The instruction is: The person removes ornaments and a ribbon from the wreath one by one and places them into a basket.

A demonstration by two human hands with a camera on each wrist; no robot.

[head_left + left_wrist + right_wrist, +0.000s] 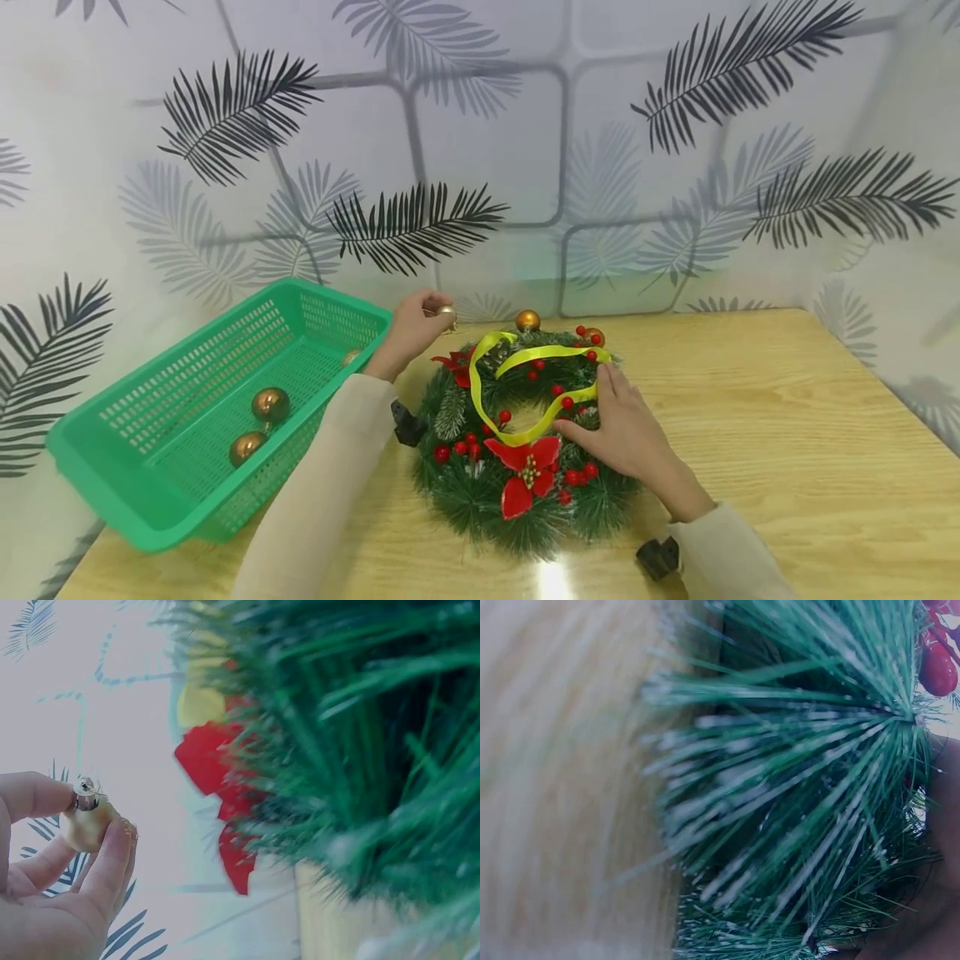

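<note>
My left hand (pixel 417 323) pinches a small gold bauble (pixel 447 313) beyond the wreath's far left edge. Its metal cap faces up near the thumb in the left wrist view, where the bauble (pixel 88 829) shows between thumb and fingers. On the table lies a green Christmas wreath (pixel 468 496) with red berries, a red poinsettia (pixel 516 492) and a looped yellow ribbon (pixel 477 383). An orange-gold bauble (pixel 527 320) and a copper one (pixel 593 337) sit at its far side. Fingers extended, my right hand (pixel 622 421) rests on the wreath's right side, by the ribbon.
A green plastic basket (pixel 161 533) stands on the left, holding a bronze bauble (pixel 271 405), another bronze bauble (pixel 247 448) and a paler one (pixel 350 357) partly behind its wall. The wooden table (pixel 780 433) meets a leaf-patterned backdrop (pixel 487 150) at the back.
</note>
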